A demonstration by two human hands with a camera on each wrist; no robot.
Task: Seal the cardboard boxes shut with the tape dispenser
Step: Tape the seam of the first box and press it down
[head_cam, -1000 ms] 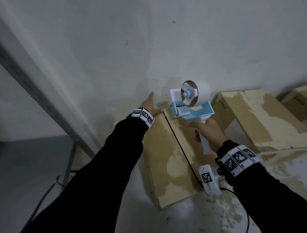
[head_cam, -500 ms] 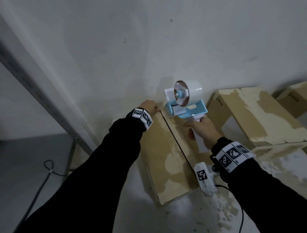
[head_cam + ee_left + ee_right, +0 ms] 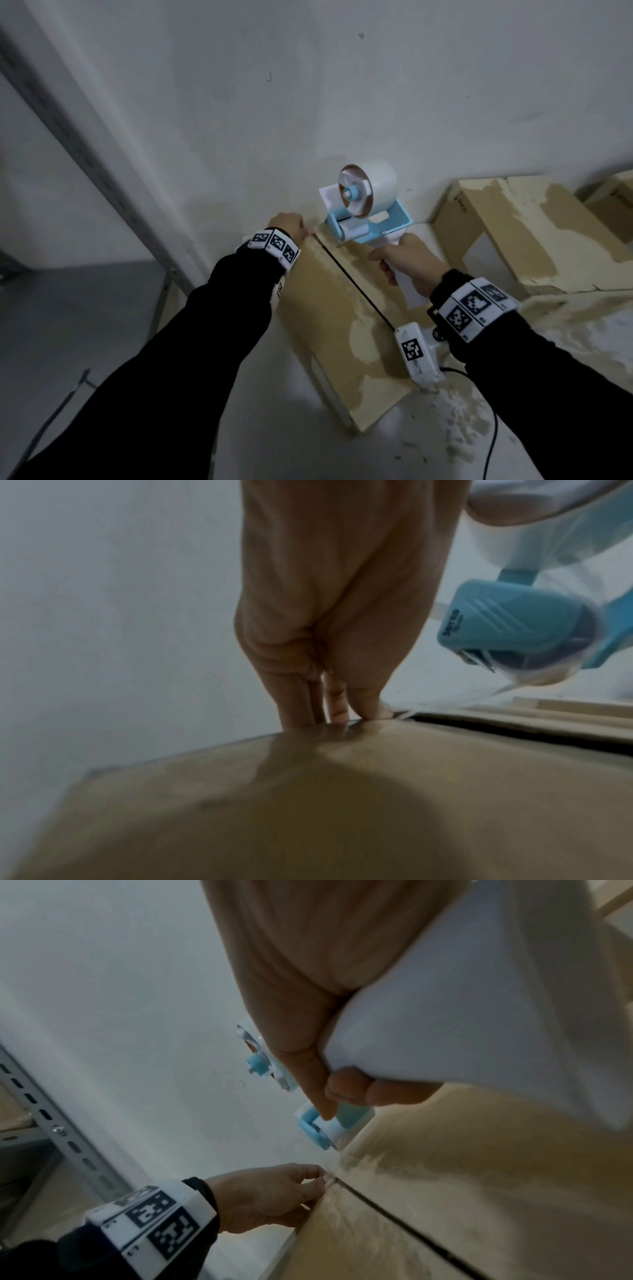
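A brown cardboard box (image 3: 342,325) lies against the wall, with a dark open seam (image 3: 356,287) between its two top flaps. My right hand (image 3: 407,260) grips the white handle of a blue and white tape dispenser (image 3: 368,219), held just above the seam's far end. A clear strip of tape (image 3: 445,704) runs from the dispenser (image 3: 514,620) to the box's far edge. There my left hand (image 3: 298,228) has its fingers (image 3: 301,707) curled over the edge, and the thumb pins the tape end down. In the right wrist view the left hand (image 3: 267,1196) pinches at the seam's end.
A second cardboard box (image 3: 513,233) stands to the right and a third (image 3: 613,202) sits at the far right. A grey metal shelf upright (image 3: 85,154) slants down the left. The white wall is right behind the box. A black cable (image 3: 489,428) trails at the bottom right.
My left hand went from lying flat against the wall to curling over the box's far edge on the tape end. The dispenser shifted slightly left and down toward the seam.
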